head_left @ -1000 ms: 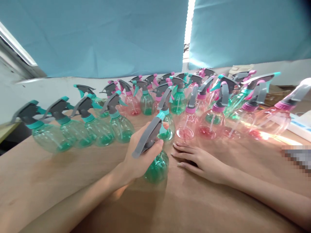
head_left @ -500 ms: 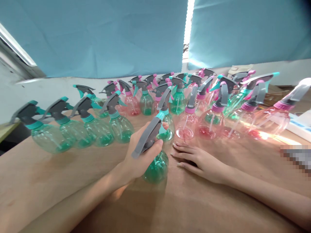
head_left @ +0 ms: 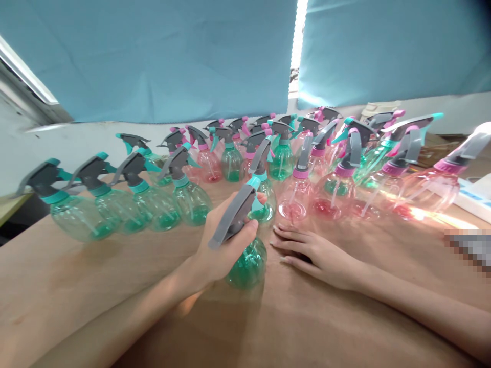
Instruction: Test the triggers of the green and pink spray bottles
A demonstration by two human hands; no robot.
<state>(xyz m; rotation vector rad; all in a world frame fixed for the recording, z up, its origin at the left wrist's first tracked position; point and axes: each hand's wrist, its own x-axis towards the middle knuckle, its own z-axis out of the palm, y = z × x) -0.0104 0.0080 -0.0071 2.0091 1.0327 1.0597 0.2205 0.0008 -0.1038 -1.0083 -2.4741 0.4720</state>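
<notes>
My left hand [head_left: 220, 250] is wrapped round the neck of a green spray bottle [head_left: 247, 263] that stands on the brown table [head_left: 314, 317]. Its grey trigger head [head_left: 232, 214] points back toward me, with a teal nozzle tip by my fingers. Just right of the bottle, my right hand [head_left: 314, 253] lies flat on the table with fingers stretched out, holding nothing.
Several green spray bottles [head_left: 153, 202] stand in a row at the left. Several pink bottles [head_left: 333, 189] and more green ones crowd the middle and right. A blue curtain [head_left: 172, 56] hangs behind. A white box [head_left: 477, 197] lies at the right edge.
</notes>
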